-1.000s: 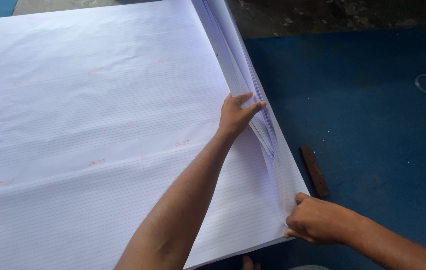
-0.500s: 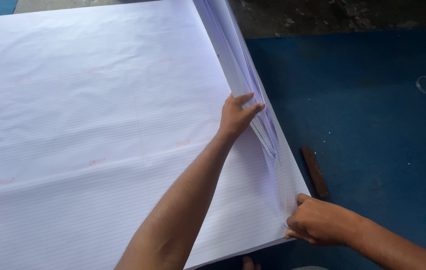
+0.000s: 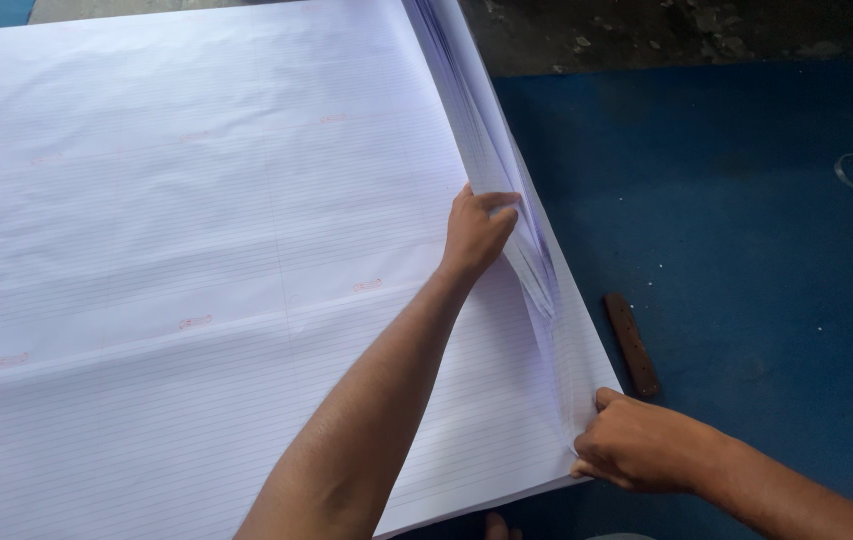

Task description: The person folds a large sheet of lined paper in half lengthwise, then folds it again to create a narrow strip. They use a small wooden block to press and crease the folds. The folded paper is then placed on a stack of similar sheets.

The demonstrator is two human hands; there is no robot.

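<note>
Left hand [image 3: 476, 232] fingers pinch the lifted edges of the ruled paper sheets [image 3: 196, 250]; right hand [image 3: 636, 445] fingers grip the stack's near corner. Brown strip [image 3: 632, 343] lies just beyond right fingers.

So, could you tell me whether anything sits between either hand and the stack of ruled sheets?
Nothing visible does. The left hand already grips the lifted edges of the ruled sheets, and the right hand pinches their near corner. The brown bar lies clear on the blue floor.
</note>
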